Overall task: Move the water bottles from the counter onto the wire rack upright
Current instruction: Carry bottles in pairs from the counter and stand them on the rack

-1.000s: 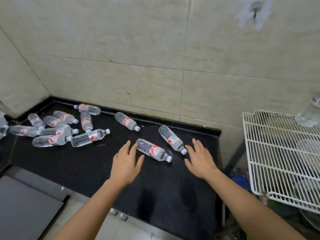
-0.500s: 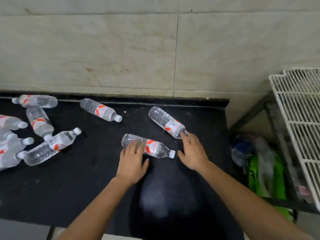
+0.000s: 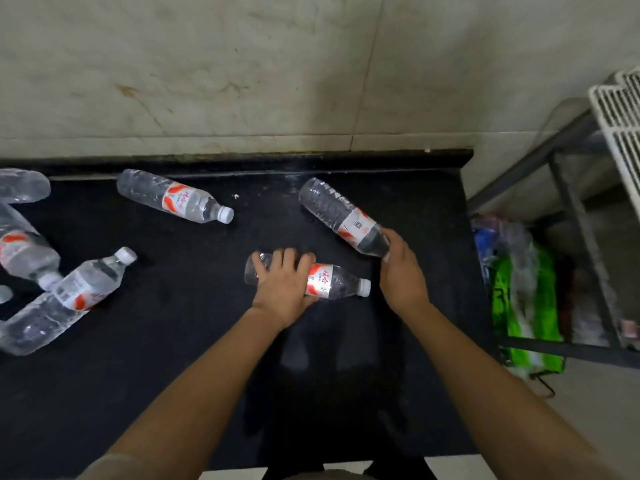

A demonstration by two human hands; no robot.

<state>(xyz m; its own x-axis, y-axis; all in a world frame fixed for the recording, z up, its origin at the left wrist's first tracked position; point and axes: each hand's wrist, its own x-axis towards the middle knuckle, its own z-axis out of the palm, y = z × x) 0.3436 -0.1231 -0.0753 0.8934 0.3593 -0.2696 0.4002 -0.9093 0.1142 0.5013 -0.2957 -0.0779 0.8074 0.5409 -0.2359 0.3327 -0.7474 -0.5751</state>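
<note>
Several clear water bottles with red-and-white labels lie on their sides on the black counter [image 3: 173, 341]. My left hand [image 3: 282, 284] grips the body of the nearest bottle [image 3: 332, 280], whose white cap points right. My right hand [image 3: 401, 271] holds the neck end of a second bottle [image 3: 337, 213] that lies diagonally, its base toward the wall; its cap is hidden under my fingers. Another bottle [image 3: 173, 200] lies near the wall. A corner of the white wire rack [image 3: 620, 109] shows at the right edge.
More bottles [image 3: 69, 299] are clustered at the counter's left edge. Right of the counter a grey metal frame [image 3: 581, 209] stands under the rack, with green and blue bags [image 3: 523, 299] on the floor. A tiled wall [image 3: 242, 71] backs the counter.
Both hands reached forward and came down on the two nearest bottles. My left hand now wraps the near bottle; my right hand closed on the neck of the diagonal one.
</note>
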